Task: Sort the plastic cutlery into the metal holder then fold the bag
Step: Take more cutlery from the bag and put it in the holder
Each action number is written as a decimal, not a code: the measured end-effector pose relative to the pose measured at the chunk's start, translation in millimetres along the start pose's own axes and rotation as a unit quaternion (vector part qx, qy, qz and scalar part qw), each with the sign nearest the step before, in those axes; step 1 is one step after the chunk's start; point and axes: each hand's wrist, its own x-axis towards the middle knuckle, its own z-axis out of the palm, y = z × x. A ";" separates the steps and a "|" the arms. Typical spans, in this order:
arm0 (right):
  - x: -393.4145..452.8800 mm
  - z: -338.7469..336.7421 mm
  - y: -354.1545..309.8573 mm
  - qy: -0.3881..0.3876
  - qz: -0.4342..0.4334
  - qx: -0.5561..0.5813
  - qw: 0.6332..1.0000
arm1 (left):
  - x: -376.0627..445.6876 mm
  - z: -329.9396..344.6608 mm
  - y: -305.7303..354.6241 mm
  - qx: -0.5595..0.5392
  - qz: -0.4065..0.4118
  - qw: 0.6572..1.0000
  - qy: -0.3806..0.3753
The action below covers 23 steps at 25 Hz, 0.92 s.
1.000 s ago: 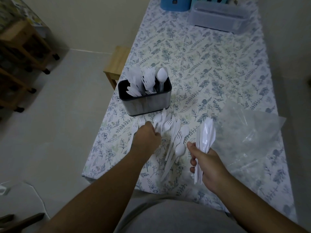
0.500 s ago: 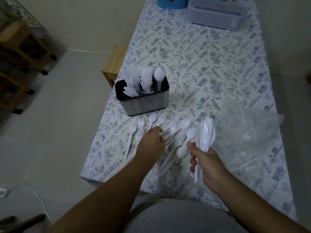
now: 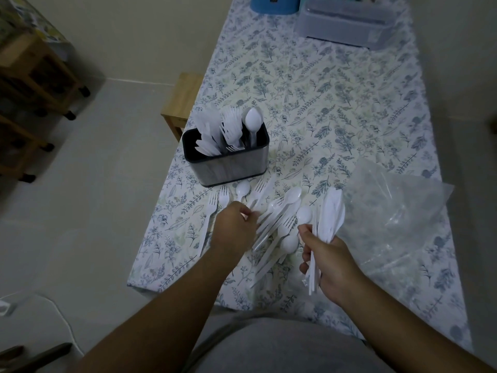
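The metal holder (image 3: 228,168) stands near the table's left edge with white knives, forks and one spoon upright in it. Loose white forks and spoons (image 3: 279,219) lie fanned out just in front of it. My left hand (image 3: 236,230) rests palm down on the left side of this pile. Its fingers curl onto the handles and hide what is under them. My right hand (image 3: 330,265) grips a bundle of white plastic knives (image 3: 329,216), blades pointing away from me. The clear plastic bag (image 3: 398,211) lies crumpled on the table to the right.
A blue container (image 3: 274,4) and a clear plastic box (image 3: 347,20) sit at the far end of the floral tablecloth (image 3: 309,90). A wooden stool (image 3: 183,100) stands by the table's left edge. Wooden shelving on casters (image 3: 32,90) is on the floor at left.
My left hand slid right across the pile, spreading the pieces and uncovering two forks and a spoon on its left. My right hand kept still with its bundle.
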 end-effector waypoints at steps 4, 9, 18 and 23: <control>-0.4 3.4 -2.4 -0.052 -0.016 -0.005 0.998 | -35.1 -4.1 13.0 -0.018 0.081 0.987 -0.140; 6.7 -0.8 -6.5 -0.011 -0.020 -0.017 1.000 | -23.4 10.5 3.4 0.058 0.168 0.975 -0.130; 3.4 -10.9 -1.9 -0.004 0.002 0.021 1.000 | -16.6 23.0 -19.5 0.175 0.192 0.965 -0.027; 0.7 -8.5 -2.9 -0.014 0.007 0.013 1.000 | -23.0 29.4 -22.9 0.169 0.160 0.970 -0.070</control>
